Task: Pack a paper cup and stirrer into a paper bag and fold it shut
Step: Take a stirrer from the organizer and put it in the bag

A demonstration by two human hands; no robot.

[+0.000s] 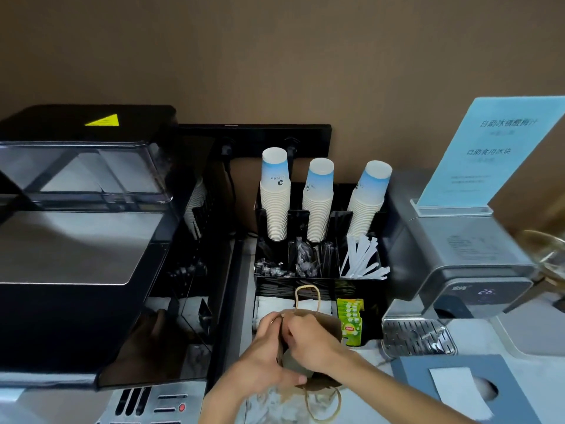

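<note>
- The brown paper bag (324,325) is low in the middle of the view, held between both hands just above the pale surface (519,338), in front of a black organizer (360,289).
- The left hand (263,359) grips the left side of the bag; its fingers are curled around the paper and the thumb lies along the lower edge.
- The right hand (308,341) is at the top of the bag, with fingers bent and pressed on the paper near the opening. Both hands are closed on the bag and close to each other.
- One twisted paper handle (306,296) stands up behind the hands; the other handle (324,405) hangs down toward the camera.
- I cannot tell if a cup or a stirrer is inside the bag, because the hands and the paper hide the inside.
- Three stacks of paper cups (318,203), white with blue bottoms, stand upside down at the back of the organizer.
- White wrapped stirrers (363,258) lean in the right compartment, below the right stack.
- A green tea box (351,319) stands just right of the bag.
- A large black machine (79,240) is on the left, and a grey machine (458,264) with a blue sign (495,148) on top is on the right.
</note>
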